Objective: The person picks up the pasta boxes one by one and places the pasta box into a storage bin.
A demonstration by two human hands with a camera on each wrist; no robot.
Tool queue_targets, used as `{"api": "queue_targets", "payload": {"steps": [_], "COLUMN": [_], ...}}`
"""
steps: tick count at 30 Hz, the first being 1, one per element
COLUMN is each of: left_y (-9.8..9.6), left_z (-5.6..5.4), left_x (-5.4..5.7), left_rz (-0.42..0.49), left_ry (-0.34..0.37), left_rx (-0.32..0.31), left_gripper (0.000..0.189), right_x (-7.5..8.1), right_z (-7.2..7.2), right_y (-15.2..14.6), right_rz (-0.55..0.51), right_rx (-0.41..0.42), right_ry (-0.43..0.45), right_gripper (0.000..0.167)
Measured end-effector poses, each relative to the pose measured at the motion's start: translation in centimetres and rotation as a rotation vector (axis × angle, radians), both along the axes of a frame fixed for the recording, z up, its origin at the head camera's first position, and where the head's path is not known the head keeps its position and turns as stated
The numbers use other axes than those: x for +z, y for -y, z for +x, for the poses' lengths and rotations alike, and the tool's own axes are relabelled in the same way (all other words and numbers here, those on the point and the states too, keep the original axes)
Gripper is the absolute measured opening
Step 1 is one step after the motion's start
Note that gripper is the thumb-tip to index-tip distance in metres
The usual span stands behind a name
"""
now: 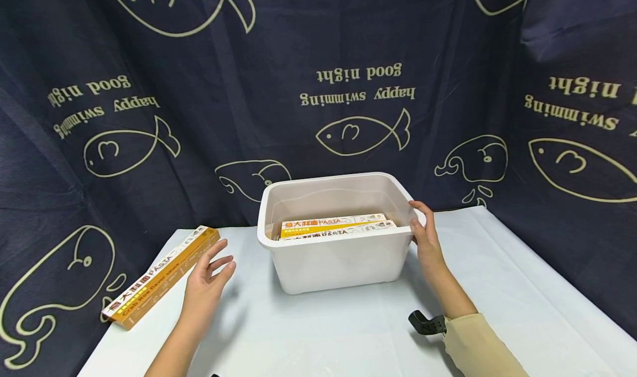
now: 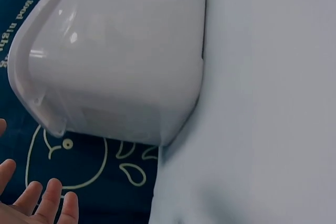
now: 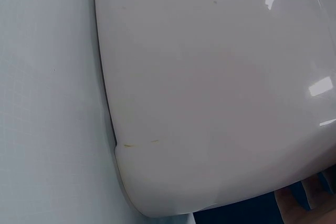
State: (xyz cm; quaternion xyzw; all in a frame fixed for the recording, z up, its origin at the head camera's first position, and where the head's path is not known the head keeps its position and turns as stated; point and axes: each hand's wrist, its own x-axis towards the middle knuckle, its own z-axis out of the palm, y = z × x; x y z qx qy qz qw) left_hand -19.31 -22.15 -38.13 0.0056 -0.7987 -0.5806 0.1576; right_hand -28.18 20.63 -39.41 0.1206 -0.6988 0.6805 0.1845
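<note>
A white plastic storage bin [image 1: 338,263] stands on the table with at least two pasta boxes [image 1: 338,228] upright inside it. My right hand [image 1: 427,239] grips the bin's right end at the rim, its thumb toward the front corner; in the right wrist view some fingers [image 3: 294,208] show beyond the bin's wall. To the left, my left hand [image 1: 206,283] is held with loosely bent fingers and nothing in them. Just left of it lies another pasta box [image 1: 161,277], white, yellow and brown, labelled "Crab Roe flavor sauce", slanting along the table's left edge.
A white cloth covers the table [image 1: 318,333]. Behind it and at both sides hangs a dark blue curtain [image 1: 278,100] with fish and whale drawings. A black strap end [image 1: 425,323] sticks out at the right wrist, by a beige sleeve [image 1: 478,346].
</note>
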Motion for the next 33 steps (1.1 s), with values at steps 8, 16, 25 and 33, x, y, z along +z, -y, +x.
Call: {"api": "queue_targets", "payload": {"steps": [8,16,25,33], "left_y": [2.0,4.6,6.7,8.6], "left_z": [0.0,-0.4,-0.5,-0.5], "left_x": [-0.7,-1.1,-1.4,-2.1], "left_rz": [-0.017,-0.019,-0.010,-0.079], "left_ry": [-0.026,-0.027,0.010,-0.018], "left_rx": [0.067,0.170,0.270,0.355], "left_gripper": [0.051,0.050,0.053,0.055], "right_x": [-0.1,-0.1,-0.2,-0.2], "right_z": [0.0,0.0,0.0,0.0], "right_y": [-0.1,-0.1,-0.1,-0.1], "right_rz": [0.019,0.014,0.016,0.023], "right_rx": [-0.008,-0.006,-0.005,0.004], "right_ry": [-0.008,-0.012,-0.021,-0.020], "right_gripper": [0.051,0.052,0.052,0.053]}}
